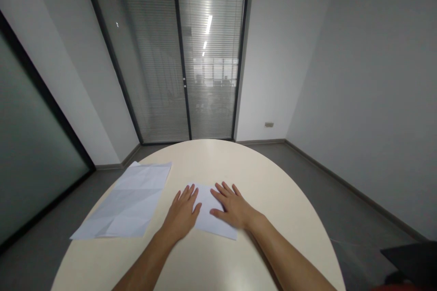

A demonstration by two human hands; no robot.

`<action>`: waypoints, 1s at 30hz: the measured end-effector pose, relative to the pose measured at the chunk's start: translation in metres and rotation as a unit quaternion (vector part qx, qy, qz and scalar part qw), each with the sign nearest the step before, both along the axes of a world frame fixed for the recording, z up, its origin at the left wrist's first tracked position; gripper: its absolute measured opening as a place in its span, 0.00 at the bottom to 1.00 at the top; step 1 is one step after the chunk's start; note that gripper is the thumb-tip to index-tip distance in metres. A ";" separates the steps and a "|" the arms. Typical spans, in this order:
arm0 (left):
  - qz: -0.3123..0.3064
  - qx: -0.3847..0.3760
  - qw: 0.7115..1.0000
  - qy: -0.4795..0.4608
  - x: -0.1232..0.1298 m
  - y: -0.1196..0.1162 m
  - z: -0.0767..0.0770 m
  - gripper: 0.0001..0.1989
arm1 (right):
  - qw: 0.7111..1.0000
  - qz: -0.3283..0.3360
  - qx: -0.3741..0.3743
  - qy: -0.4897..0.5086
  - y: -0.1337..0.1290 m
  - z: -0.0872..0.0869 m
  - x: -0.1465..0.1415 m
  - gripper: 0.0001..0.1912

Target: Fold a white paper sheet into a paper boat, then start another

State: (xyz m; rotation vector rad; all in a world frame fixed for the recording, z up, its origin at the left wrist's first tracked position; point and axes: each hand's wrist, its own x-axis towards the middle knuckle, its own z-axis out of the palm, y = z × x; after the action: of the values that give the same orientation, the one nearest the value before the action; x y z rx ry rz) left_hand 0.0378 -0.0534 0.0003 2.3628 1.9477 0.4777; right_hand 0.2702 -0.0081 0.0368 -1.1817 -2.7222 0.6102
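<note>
A small white sheet of paper [209, 218] lies flat on the pale round table, partly covered by both hands. My left hand [182, 213] rests palm down over its left edge, fingers spread. On the right side of the sheet, my right hand [232, 207] lies palm down with its fingers apart. The two thumbs point toward each other, with bare paper between them. Neither hand grips anything. Whether the sheet is folded is too small to tell.
Larger creased white sheets [136, 200] lie at the table's left edge. The round table [290, 218] curves away on both sides. Beyond it stand a glass door with blinds [153, 63] and grey walls. A dark object [413, 259] is at the lower right.
</note>
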 end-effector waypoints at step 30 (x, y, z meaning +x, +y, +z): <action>0.037 0.054 0.997 -0.040 -0.006 0.005 -0.010 0.20 | 0.999 0.029 0.006 0.028 -0.003 0.002 -0.001 0.36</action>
State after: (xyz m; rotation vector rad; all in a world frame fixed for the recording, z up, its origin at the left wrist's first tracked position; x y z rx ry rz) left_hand 0.0316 -0.0482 -0.0095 2.3005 2.0273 0.6893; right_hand 0.2689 -0.0106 0.0386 -1.0694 -2.7182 0.6226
